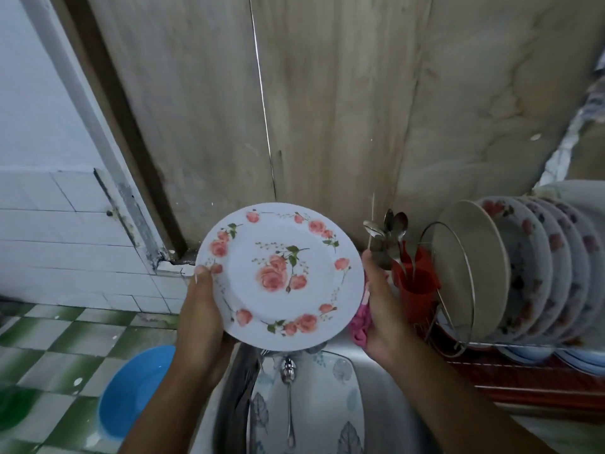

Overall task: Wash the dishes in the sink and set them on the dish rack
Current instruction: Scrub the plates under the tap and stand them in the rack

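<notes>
The left hand [199, 309] has its fingers hidden behind the plate [280, 276]; the right hand [383, 309] covers most of the pink cloth [359, 327]. Right of the grip, racked plates [530, 267] blur.

No readable text, labels, brands or numbers anywhere.

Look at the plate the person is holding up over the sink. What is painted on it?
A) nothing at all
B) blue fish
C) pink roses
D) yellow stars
C: the plate, held by the left hand while the right hand holds a pink cloth beside it, shows pink roses with green leaves.
</notes>
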A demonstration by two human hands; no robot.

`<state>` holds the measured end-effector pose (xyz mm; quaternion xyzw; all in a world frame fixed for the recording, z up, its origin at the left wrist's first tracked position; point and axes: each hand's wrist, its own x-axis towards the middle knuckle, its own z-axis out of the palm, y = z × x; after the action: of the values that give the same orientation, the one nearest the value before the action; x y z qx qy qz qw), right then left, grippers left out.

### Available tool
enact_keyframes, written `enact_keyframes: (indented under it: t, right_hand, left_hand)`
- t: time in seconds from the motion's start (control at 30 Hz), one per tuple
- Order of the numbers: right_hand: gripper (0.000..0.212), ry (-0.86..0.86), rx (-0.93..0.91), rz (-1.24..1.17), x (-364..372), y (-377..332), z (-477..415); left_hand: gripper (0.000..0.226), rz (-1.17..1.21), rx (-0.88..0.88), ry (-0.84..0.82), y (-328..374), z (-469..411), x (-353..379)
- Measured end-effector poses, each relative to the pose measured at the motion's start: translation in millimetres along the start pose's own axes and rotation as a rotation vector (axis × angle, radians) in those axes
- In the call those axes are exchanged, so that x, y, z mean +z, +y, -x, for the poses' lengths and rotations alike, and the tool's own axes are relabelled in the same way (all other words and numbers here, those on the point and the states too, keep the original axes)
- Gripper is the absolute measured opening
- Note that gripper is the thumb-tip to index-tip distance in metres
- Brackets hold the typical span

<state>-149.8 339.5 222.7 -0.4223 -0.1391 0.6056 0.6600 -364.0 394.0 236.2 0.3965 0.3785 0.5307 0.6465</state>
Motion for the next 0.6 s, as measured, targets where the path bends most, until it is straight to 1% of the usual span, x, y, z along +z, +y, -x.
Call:
enact_keyframes:
  t: [0.03, 0.1, 0.13, 0.2, 0.23, 0.27, 0.3, 0.33, 0.37, 0.4, 0.43, 0.47, 0.5, 0.53, 0.6]
  right_hand:
    - [0.036, -0.028, -0.042, -0.002, 5, -6, 3]
    - [0.027, 0.02, -0.213, 0.068, 9, -19, 4]
    - [0.027, 0.053, -0.301, 0.099, 10, -28, 5]
    - [0.03, 0.11, -0.493, 0.177, 11, -44, 10]
    - [0.03, 0.163, -0.6, 0.261, 15, -49, 16]
    - [0.029, 0.226, -0.719, 0.366, 18, -52, 20]
    - [0.027, 0.272, -0.847, 0.462, 24, -52, 26]
    - [0.03, 0.282, -0.972, 0.569, 31, -50, 30]
    - [0.04, 0.267, -1.073, 0.683, 38, -44, 35]
    - [0.045, 0.226, -1.139, 0.787, 43, -37, 36]
    - [0.041, 0.181, -1.165, 0.896, 45, -29, 35]
    - [0.03, 0.131, -1.172, 1.025, 44, -22, 32]
    - [0.022, 0.109, -1.183, 1.143, 42, -16, 31]
    - [0.027, 0.095, -1.194, 1.241, 39, -11, 28]
    - [0.037, 0.033, -1.2, 1.338, 31, -4, 22]
  left_hand:
    - [0.048, -0.024, -0.018, -0.03, 1, -1, 4]
    - [0.048, -0.109, -0.003, -0.027, 5, -4, 11]
    - [0.046, -0.205, 0.031, 0.02, 9, -5, 15]
    - [0.04, -0.46, 0.146, 0.169, 20, -5, 24]
    - [0.035, -0.554, 0.191, 0.189, 26, 1, 30]
    - [0.036, -0.602, 0.202, 0.139, 31, 9, 40]
    - [0.037, -0.594, 0.18, 0.025, 36, 19, 55]
    - [0.038, -0.542, 0.121, -0.108, 40, 30, 69]
    - [0.037, -0.464, 0.054, -0.235, 41, 38, 84]
    - [0.038, -0.375, -0.006, -0.329, 41, 38, 95]
    - [0.044, -0.295, -0.057, -0.376, 42, 36, 105]
    - [0.054, -0.227, -0.107, -0.368, 43, 28, 112]
    - [0.062, -0.17, -0.158, -0.325, 43, 20, 116]
    - [0.063, -0.126, -0.185, -0.266, 43, 12, 118]
    - [0.048, -0.131, -0.174, -0.13, 37, 1, 116]
